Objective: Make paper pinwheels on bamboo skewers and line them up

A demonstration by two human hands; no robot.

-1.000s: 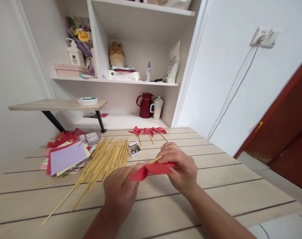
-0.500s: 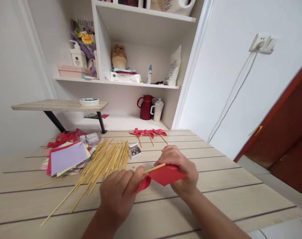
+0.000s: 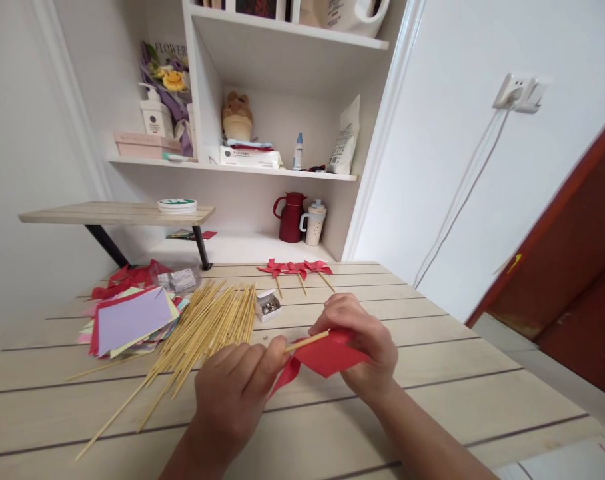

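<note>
A: What do the hands hold above the pale wooden plank worktop point(image 3: 432, 373)?

B: The right hand point(image 3: 365, 347) is closed around a folded red paper pinwheel point(image 3: 327, 355), fingers curled over its far edge. The left hand point(image 3: 232, 393) pinches one red flap together with a thin bamboo stick point(image 3: 307, 341) that lies across the paper.

A: And where is that, exactly?

B: Just above the worktop's near middle, between the two hands. To the left lies a loose heap of bamboo skewers point(image 3: 202, 333), a stack of coloured paper squares point(image 3: 130, 320) beside it, and a small open white box of pins point(image 3: 268, 305). Three finished red pinwheels on sticks point(image 3: 296, 270) lie at the far edge.
</note>
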